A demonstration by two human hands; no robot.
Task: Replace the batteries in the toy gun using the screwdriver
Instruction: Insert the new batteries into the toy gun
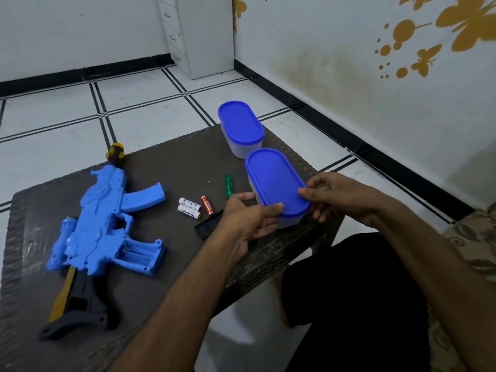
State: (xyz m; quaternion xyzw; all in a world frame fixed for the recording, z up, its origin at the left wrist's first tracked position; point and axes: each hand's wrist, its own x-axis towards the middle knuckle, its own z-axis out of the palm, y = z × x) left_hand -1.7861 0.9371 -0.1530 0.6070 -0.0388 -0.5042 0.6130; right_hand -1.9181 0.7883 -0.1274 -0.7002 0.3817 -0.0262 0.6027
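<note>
A blue toy gun (99, 226) lies on the left of the dark table (171, 162), its grip compartment open and empty. Two white batteries (189, 208) and one orange battery (207, 205) lie beside a black compartment cover (208, 226). Behind them lies a green screwdriver (228, 186), with a tiny screw (209, 182) to its left. Both hands hold the nearer blue-lidded container (276, 181): my left hand (249, 218) grips its near left edge, and my right hand (338, 197) pinches its right rim.
A second blue-lidded container (240, 126) stands behind the first at the table's far edge. Tiled floor surrounds the table, and a white drawer cabinet (198, 33) stands at the back wall. My black-clad knee (349, 285) is at the table's right front.
</note>
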